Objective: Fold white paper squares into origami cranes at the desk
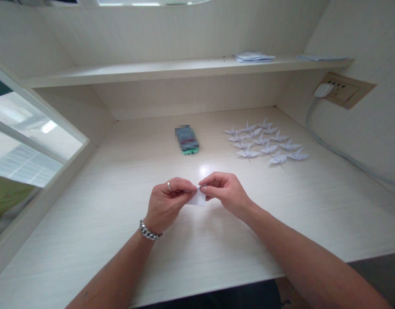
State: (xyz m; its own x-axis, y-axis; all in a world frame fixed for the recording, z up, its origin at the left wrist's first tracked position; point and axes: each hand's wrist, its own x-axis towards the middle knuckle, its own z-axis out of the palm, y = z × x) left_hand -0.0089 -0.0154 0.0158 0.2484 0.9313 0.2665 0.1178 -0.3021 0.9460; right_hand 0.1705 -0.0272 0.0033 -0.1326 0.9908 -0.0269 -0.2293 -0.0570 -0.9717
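A small piece of white paper is held between my two hands over the middle of the desk. My left hand, with a ring and a chain bracelet, pinches its left side. The fingertips of my right hand are closed on its upper right edge. Fingers cover part of the paper, so its folds cannot be made out. Beyond my right hand, several white folded paper cranes sit in loose rows on the desk.
A phone-like object, blurred, with a green end, lies on the desk ahead. Folded white papers rest on the shelf above. At right, a plug sits in a wall socket, its cable running down the wall.
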